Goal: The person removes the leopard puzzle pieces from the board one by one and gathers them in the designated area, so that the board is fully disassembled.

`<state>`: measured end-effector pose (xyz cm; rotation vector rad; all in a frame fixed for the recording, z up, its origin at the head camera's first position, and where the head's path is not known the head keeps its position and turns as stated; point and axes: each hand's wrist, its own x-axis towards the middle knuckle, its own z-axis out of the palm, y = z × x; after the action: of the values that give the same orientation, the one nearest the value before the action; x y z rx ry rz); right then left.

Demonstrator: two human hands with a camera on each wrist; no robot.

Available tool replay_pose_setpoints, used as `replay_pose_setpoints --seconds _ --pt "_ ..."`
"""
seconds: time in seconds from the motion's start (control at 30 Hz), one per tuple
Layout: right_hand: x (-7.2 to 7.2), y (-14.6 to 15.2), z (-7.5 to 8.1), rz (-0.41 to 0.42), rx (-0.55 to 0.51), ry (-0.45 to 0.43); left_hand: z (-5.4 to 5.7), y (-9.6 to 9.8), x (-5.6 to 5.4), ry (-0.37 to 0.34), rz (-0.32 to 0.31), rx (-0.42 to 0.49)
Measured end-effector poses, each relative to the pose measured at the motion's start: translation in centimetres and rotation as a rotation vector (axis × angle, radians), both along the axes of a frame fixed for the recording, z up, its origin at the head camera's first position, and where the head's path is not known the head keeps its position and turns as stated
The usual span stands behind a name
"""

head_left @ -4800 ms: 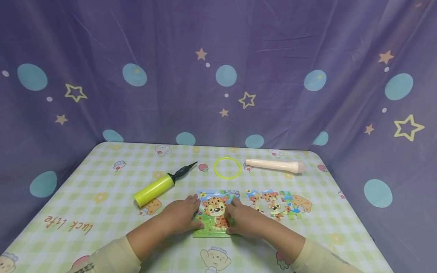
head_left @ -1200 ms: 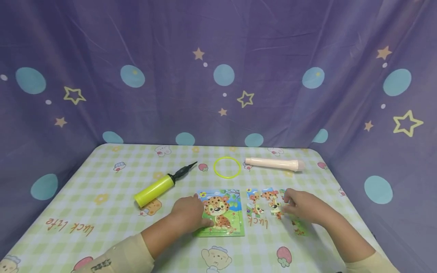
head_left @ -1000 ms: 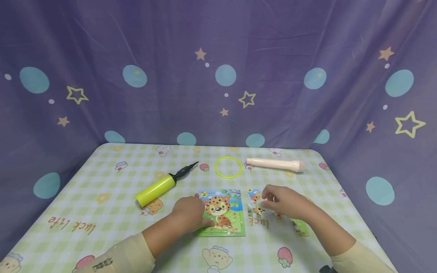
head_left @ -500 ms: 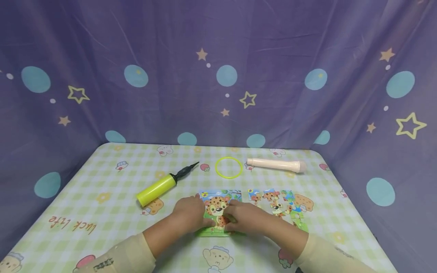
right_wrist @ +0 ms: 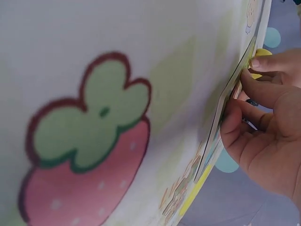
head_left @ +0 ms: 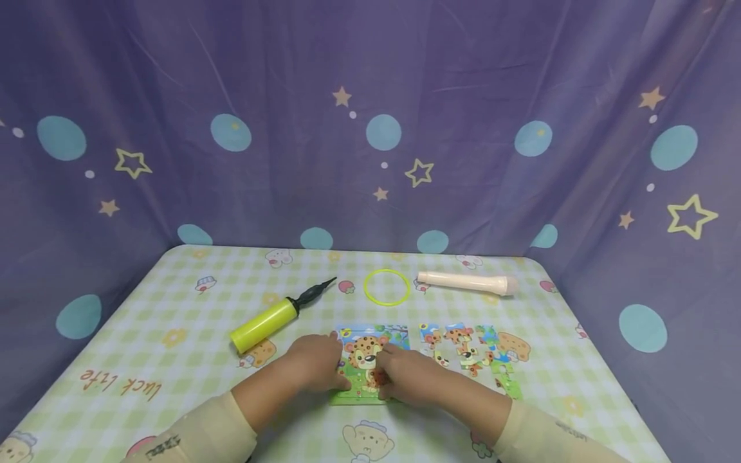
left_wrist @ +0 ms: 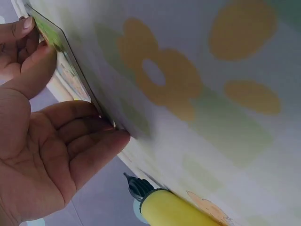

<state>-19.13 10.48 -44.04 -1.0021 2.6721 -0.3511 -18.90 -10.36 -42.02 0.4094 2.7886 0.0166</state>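
A square leopard-cub puzzle board (head_left: 366, 347) lies on the table in front of me. My left hand (head_left: 315, 362) holds its left side; in the left wrist view the thumb (left_wrist: 42, 59) lies over the near corner and the fingertips (left_wrist: 121, 134) meet the edge. My right hand (head_left: 413, 375) is on the board's right half, its fingers bent. In the right wrist view its thumb (right_wrist: 263, 89) and fingers (right_wrist: 231, 120) touch the board apart from each other. Whether they pinch a piece is hidden. Several loose puzzle pieces (head_left: 467, 352) lie in a group right of the board.
A yellow pump with a black nozzle (head_left: 266, 323) lies left of the board. Behind it are a yellow ring (head_left: 366, 296) and a cream microphone-shaped stick (head_left: 463, 281). The checked tablecloth (head_left: 191, 360) ends at a purple curtain (head_left: 278, 186).
My right hand has moved from the loose pieces back left onto the board. A green piece has joined the near right of the group since the oldest frame. The left hand stays at the board.
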Motion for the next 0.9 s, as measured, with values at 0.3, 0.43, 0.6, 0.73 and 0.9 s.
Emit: replay_pose_setpoints --seconds 0.3,0.43,0.6,0.73,0.9 --pt "-0.2 -0.13 -0.35 -0.008 0.006 -0.024 -0.16 0.27 0.33 0.027 -0.001 -0.055" --pt "-0.2 -0.06 -0.48 0.008 -0.012 -0.009 -0.15 0.43 0.35 0.03 -0.006 -0.085" --pt "-0.12 0.11 -0.48 0.023 -0.048 0.0 -0.26 0.49 0.33 0.034 -0.006 -0.097" --pt "-0.1 0.33 -0.42 0.027 -0.07 0.003 -0.31 0.49 0.29 0.037 -0.003 -0.094" --pt "-0.27 0.84 -0.27 0.02 -0.143 -0.035 -0.37 0.49 0.29 0.032 0.004 -0.087"
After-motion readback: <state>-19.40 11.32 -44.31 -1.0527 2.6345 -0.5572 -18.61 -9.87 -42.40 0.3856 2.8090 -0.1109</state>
